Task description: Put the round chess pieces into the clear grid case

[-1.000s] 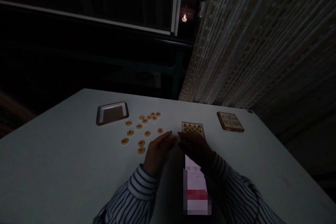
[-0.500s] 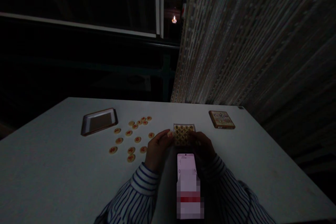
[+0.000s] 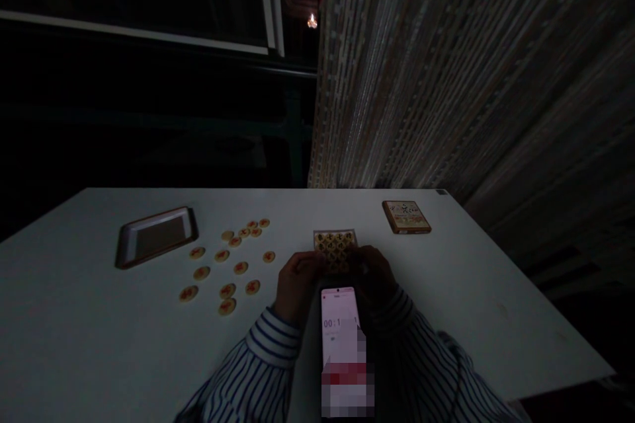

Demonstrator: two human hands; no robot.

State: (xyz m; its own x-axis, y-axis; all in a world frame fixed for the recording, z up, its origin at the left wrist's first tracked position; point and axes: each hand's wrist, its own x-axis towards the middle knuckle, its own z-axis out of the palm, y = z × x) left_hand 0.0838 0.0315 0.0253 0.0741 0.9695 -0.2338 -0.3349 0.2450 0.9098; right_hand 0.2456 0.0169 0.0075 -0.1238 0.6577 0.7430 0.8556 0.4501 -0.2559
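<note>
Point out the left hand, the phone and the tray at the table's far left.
Left hand [image 3: 296, 287]: head view, on the back of the hand.
Phone [image 3: 340, 349]: head view, on the lit screen.
Tray [image 3: 159, 236]: head view, on its bare floor.

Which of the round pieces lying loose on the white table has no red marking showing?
The plain round piece, leftmost of the six bunched farthest back. Its upper face looks blank, while the other loose pieces all show red markings.
</note>
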